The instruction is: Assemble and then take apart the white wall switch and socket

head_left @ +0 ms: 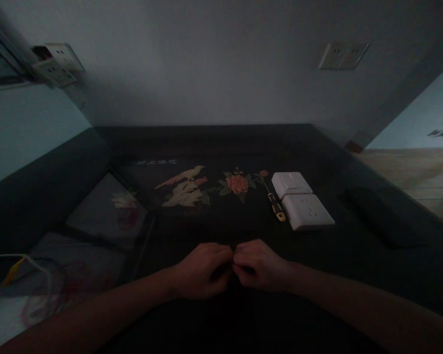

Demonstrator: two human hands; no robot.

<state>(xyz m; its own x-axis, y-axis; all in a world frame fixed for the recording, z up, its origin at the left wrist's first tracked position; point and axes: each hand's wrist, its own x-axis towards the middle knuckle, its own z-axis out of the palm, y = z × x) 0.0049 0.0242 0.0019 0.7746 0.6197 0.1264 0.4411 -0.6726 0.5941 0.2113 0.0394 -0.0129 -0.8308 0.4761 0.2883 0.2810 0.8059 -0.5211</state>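
Left hand (206,270) and right hand (260,265), lower centre of the frame, are curled, knuckles touching; whether they grip anything cannot be told in this dimness. Screwdriver (276,207) lies beside the socket (307,211), right of centre.

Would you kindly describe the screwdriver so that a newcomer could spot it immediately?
On the dark tabletop, right of the printed red flower, sit two white electrical boxes. The screwdriver lies along their left side, tip pointing away from the person. Unlike those boxes, it is slim, with a black-and-yellow handle.
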